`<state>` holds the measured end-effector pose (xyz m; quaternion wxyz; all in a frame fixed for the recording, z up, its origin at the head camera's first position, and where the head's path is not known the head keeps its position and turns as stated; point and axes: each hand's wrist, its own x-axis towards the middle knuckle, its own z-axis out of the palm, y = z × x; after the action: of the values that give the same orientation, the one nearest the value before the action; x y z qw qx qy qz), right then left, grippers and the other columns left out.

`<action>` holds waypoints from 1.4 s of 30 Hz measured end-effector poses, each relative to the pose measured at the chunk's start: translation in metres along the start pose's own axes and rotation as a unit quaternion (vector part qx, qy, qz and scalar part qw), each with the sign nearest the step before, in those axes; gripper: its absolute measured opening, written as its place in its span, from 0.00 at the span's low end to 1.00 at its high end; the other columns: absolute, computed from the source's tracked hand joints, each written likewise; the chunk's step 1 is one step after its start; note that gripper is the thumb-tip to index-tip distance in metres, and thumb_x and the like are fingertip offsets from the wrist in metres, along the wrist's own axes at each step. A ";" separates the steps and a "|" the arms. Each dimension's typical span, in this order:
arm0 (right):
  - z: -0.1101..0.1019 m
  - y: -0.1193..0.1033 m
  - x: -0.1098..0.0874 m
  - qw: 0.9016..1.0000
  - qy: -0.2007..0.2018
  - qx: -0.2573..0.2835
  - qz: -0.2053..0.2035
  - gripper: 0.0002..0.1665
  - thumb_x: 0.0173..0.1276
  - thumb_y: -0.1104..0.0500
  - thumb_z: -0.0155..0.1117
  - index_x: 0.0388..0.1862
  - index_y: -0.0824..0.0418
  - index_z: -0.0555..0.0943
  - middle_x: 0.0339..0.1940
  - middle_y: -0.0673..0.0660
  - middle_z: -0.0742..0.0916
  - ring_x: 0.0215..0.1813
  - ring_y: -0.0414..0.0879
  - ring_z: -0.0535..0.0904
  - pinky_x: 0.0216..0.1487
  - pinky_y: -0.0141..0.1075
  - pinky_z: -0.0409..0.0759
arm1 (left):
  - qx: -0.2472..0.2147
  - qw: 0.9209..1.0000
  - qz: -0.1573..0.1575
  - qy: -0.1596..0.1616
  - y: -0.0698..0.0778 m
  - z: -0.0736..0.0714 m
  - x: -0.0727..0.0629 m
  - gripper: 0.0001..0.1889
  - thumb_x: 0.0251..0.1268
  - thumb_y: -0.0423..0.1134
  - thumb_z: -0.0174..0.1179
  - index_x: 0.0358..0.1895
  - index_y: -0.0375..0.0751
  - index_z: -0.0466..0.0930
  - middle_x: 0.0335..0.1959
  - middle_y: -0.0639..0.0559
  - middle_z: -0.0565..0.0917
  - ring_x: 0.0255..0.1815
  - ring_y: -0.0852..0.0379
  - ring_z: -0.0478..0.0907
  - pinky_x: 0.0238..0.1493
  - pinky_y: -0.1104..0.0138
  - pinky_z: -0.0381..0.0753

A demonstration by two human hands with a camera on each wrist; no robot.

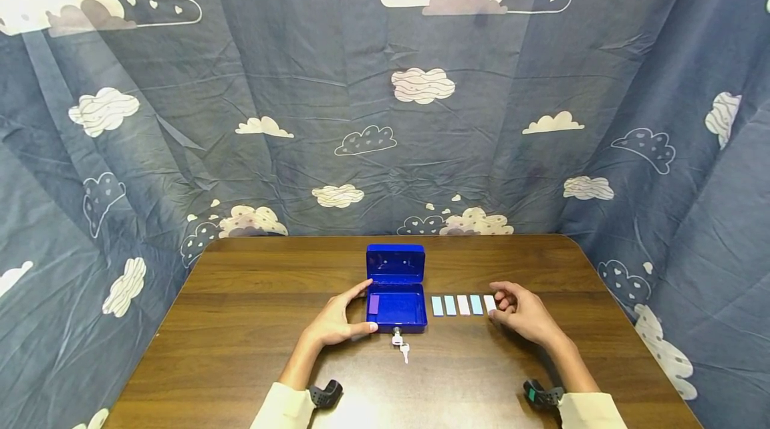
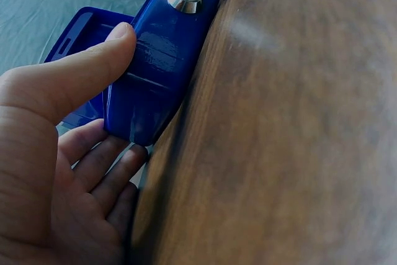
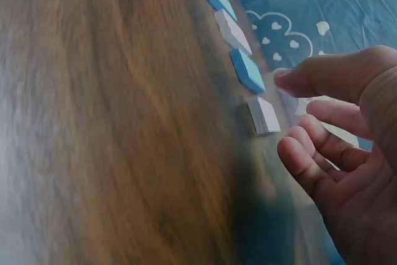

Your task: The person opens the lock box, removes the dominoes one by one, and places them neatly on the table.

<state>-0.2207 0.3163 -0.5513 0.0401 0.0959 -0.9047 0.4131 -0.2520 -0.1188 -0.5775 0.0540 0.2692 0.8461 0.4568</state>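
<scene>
A small blue metal cash box (image 1: 397, 329) stands with its lid (image 1: 396, 263) raised at the back. Inside, at its left end, lies a purple flat rectangular piece (image 1: 374, 305). My left hand (image 1: 337, 319) holds the box's left side, thumb on the front corner and fingers along the side and back. To the right of the box runs a row of several small flat pieces, pale blue (image 1: 450, 305) and whitish (image 1: 462, 305). My right hand (image 1: 525, 314) is at the row's right end, thumb and fingers spread around the last white piece (image 3: 264, 116), apparently not gripping it.
Keys (image 1: 405, 351) hang from the lock (image 1: 397, 331) at the box's front. The brown wooden table (image 1: 252, 295) reaches back to a dark blue cloud-patterned curtain (image 1: 337, 168). Dark bands (image 1: 326, 393) sit on both wrists.
</scene>
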 end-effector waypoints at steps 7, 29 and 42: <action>0.006 -0.014 0.005 0.999 0.006 0.016 -0.027 0.33 0.57 0.65 0.79 0.61 0.72 0.79 0.40 0.63 0.83 0.35 0.45 0.79 0.33 0.28 0.78 | 0.001 1.000 -0.002 0.002 0.000 0.000 0.000 0.49 0.54 0.51 0.77 0.80 0.50 0.63 0.73 0.48 0.76 0.73 0.48 0.72 0.76 0.44 0.65; 0.035 -0.047 0.018 0.996 -0.001 0.044 -0.076 0.32 0.54 0.69 0.80 0.59 0.72 0.80 0.39 0.65 0.85 0.35 0.55 0.81 0.33 0.30 0.81 | 0.005 1.000 -0.002 0.003 0.001 0.001 -0.001 0.49 0.53 0.51 0.77 0.80 0.50 0.63 0.71 0.47 0.77 0.72 0.49 0.74 0.76 0.45 0.66; 0.045 -0.066 0.029 0.995 -0.002 0.044 -0.094 0.29 0.56 0.67 0.80 0.58 0.67 0.82 0.39 0.61 0.84 0.36 0.53 0.82 0.35 0.32 0.82 | 0.001 1.000 -0.003 0.003 0.001 0.000 -0.001 0.49 0.53 0.51 0.78 0.80 0.50 0.63 0.71 0.47 0.77 0.72 0.48 0.74 0.76 0.44 0.65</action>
<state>-0.2351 0.2358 -0.5274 0.0733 0.1832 -0.8727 0.4465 -0.2508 -0.1185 -0.5770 0.0524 0.2654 0.8477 0.4562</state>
